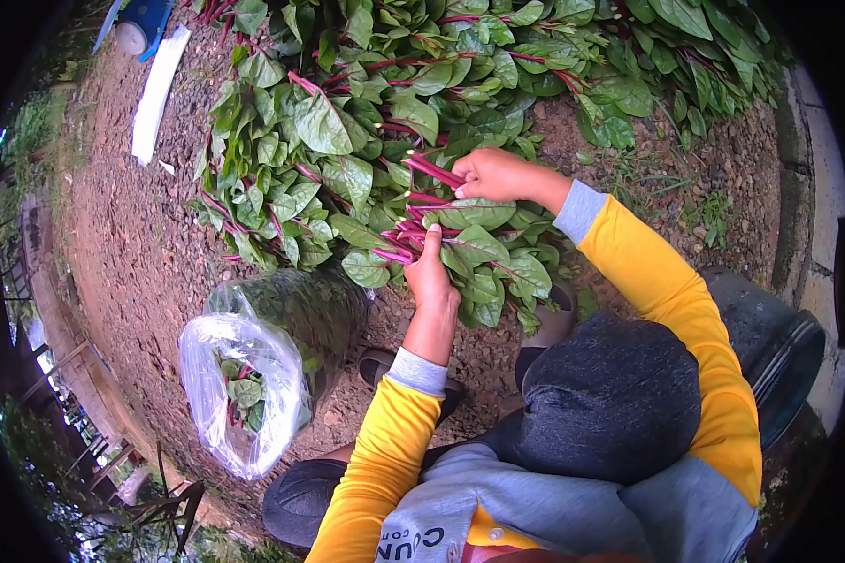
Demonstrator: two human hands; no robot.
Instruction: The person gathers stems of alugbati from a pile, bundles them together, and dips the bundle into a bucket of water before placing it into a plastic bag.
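My left hand (432, 286) is closed round a bunch of red-stemmed leafy greens (483, 249), its thumb lying over the cut stem ends. To the upper right of it, my right hand (490, 175) pinches a few thick red stems (434, 171) just above the bunch. The stems' cut ends point left, and the leaves spread right and down. Beyond both hands lies a large pile of the same greens (324, 122) on the ground. Left of my left hand lies a clear plastic bag (244, 394), its open mouth showing leaves inside.
A white strip (160, 94) and a blue object (145, 26) lie on the soil at the upper left. A dark bucket (770, 347) lies at the right, near a concrete edge (821, 235). My knees and sandalled feet are below the bunch.
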